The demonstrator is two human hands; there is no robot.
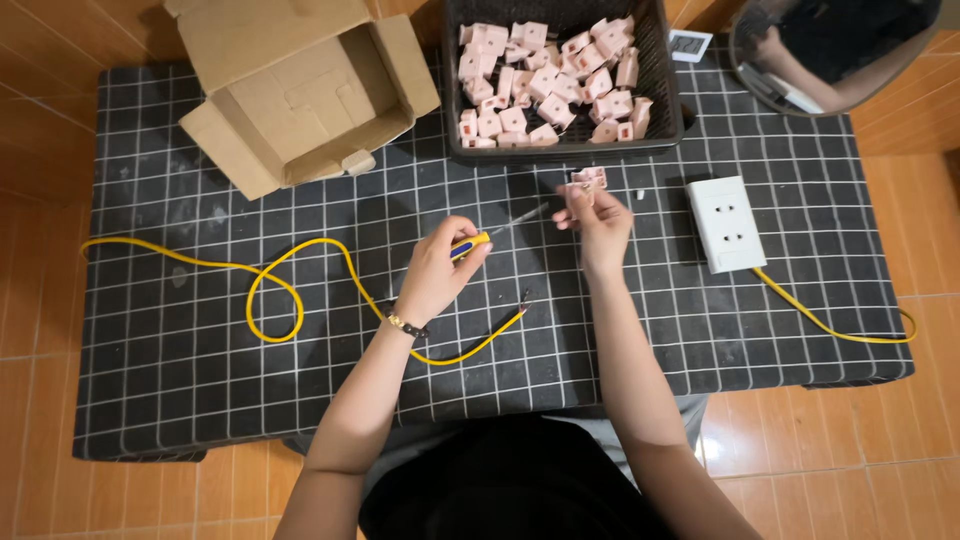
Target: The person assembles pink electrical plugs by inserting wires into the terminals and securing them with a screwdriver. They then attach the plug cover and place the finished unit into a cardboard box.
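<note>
I see a small pink plastic socket block [588, 182] pinched at the fingertips of my right hand [600, 228], raised above the black grid-patterned mat [200, 380]. My left hand [438, 272] is closed around a yellow-handled screwdriver [478, 241]; its shaft runs rightward and slightly up, tip just left of the block. Beyond my fingers sits a black crate [660, 120] of matching blocks; a yellow cable [275, 300] loops beneath my left wrist.

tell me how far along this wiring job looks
Looks done: one white socket box sits on the mat with a yellow cable attached. In hand: the left hand holds a screwdriver toward a small pink part in the right hand's grip. Left: the loose yellow cable has bare ends unconnected, and the black basket holds many pink parts.
</note>
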